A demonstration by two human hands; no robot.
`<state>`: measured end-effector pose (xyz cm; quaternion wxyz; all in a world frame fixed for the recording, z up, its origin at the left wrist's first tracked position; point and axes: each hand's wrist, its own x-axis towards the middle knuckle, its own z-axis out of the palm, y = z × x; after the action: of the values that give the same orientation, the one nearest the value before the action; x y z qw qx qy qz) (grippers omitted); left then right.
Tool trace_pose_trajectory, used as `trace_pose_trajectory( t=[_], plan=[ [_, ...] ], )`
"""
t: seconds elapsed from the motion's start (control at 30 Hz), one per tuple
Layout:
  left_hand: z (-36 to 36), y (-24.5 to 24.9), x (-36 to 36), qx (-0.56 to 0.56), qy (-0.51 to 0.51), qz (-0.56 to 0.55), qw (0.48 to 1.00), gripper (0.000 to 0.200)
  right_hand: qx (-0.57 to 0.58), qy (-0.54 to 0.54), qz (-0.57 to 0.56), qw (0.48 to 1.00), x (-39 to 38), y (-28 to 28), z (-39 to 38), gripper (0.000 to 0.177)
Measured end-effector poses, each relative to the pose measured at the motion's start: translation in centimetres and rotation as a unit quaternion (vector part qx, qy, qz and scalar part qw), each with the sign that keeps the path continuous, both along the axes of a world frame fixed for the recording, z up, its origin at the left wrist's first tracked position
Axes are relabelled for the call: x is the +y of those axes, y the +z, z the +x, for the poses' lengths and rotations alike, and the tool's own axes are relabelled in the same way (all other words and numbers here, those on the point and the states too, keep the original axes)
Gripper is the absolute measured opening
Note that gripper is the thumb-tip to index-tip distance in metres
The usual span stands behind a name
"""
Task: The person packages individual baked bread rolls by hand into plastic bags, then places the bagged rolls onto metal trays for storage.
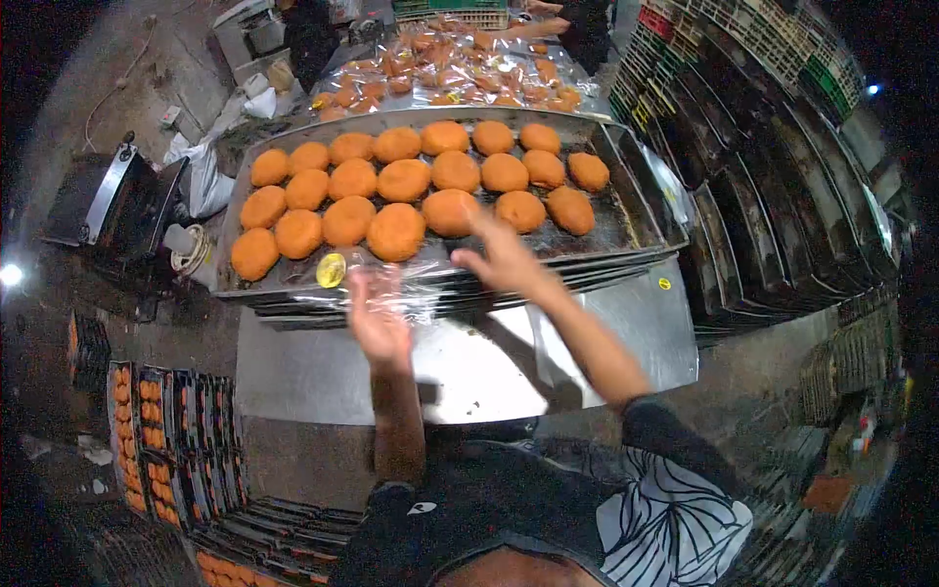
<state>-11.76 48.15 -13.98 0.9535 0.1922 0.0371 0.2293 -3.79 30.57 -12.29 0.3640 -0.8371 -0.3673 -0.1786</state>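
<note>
Rows of round orange-brown buns [404, 181] lie on a dark metal tray [626, 210], which tops a stack of trays. My left hand [380, 323] is in front of the tray's near edge, holding a clear plastic bag [406, 293] with a yellow round label [331, 270] at its left. My right hand [504, 256], blurred, reaches over the near edge beside a bun [451, 212] in the front row. Its fingers are apart, and whether they touch that bun is unclear.
Bagged buns [440, 73] cover the table beyond, where another person's arm [538, 27] shows. Stacked dark trays [782, 186] stand at right, racks of bun trays [156, 430] at lower left. A metal table [303, 372] lies under the tray stack.
</note>
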Motion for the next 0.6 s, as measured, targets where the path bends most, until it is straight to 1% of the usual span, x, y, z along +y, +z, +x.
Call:
trace_pose_trajectory(
  t=[0.03,0.07,0.1,0.13,0.17,0.2,0.27,0.3,0.33,0.4,0.43,0.47,0.53,0.57,0.6],
  plan=[
    [0.4,-0.2,2.3,0.03,0.028,-0.004,0.999,0.019,-0.014,-0.067,-0.164,0.984,0.7,1.7,2.0,0.072],
    [0.1,2.0,3.1,0.065,0.059,-0.01,0.996,0.025,-0.01,-0.067,-0.265,0.962,1.1,-1.4,6.1,0.072],
    [0.4,2.5,4.4,0.05,0.052,-0.027,0.997,0.028,0.036,-0.021,-0.247,0.968,1.3,-3.1,8.2,0.067],
    [0.7,2.7,5.7,0.037,0.044,-0.044,0.997,0.032,0.02,-0.032,-0.246,0.969,1.7,-3.6,8.8,0.056],
    [1.1,2.5,6.8,0.024,0.056,-0.035,0.998,0.037,0.077,-0.059,-0.183,0.978,2.5,-3.4,8.0,0.055],
    [1.4,2.4,7.7,0.033,0.051,-0.033,0.998,0.037,0.131,-0.088,-0.121,0.98,2.9,-2.5,6.7,0.054],
    [2.4,2.4,8.5,0.009,0.101,-0.091,0.991,0.035,0.003,-0.166,0.005,0.986,3.5,-1.1,1.5,0.058],
    [3.1,2.3,8.1,0.014,0.123,-0.089,0.988,0.037,-0.042,-0.18,0.045,0.982,4.4,1.3,-1.9,0.067],
    [3.2,2.1,7.1,0.017,0.109,-0.09,0.99,0.037,-0.111,-0.167,0.064,0.978,4.9,2.4,-4.1,0.074],
    [3.1,2.6,3.5,-0.06,-0.006,-0.046,0.997,0.049,-0.169,-0.132,0.069,0.974,6.1,4.1,-6.4,0.082],
    [2.5,3.0,1.2,-0.048,-0.035,0.028,0.998,0.052,-0.195,-0.129,0.045,0.971,6.1,4.6,-6.3,0.086],
    [2.1,3.4,-0.6,-0.03,-0.028,0.107,0.993,0.053,-0.161,-0.149,0.052,0.974,6.0,4.6,-6.3,0.09],
    [2.5,2.4,-1.7,-0.03,-0.202,0.004,0.979,0.051,-0.115,-0.169,0.101,0.974,4.6,3.9,-8.0,0.098],
    [1.6,3.2,-3.1,-0.036,-0.214,0.04,0.975,0.049,-0.147,-0.194,0.124,0.962,3.8,3.2,-9.0,0.103],
    [0.4,4.1,-4.9,-0.047,-0.223,0.077,0.971,0.048,-0.106,-0.221,0.135,0.96,2.9,3.3,-9.9,0.1]
  ],
)
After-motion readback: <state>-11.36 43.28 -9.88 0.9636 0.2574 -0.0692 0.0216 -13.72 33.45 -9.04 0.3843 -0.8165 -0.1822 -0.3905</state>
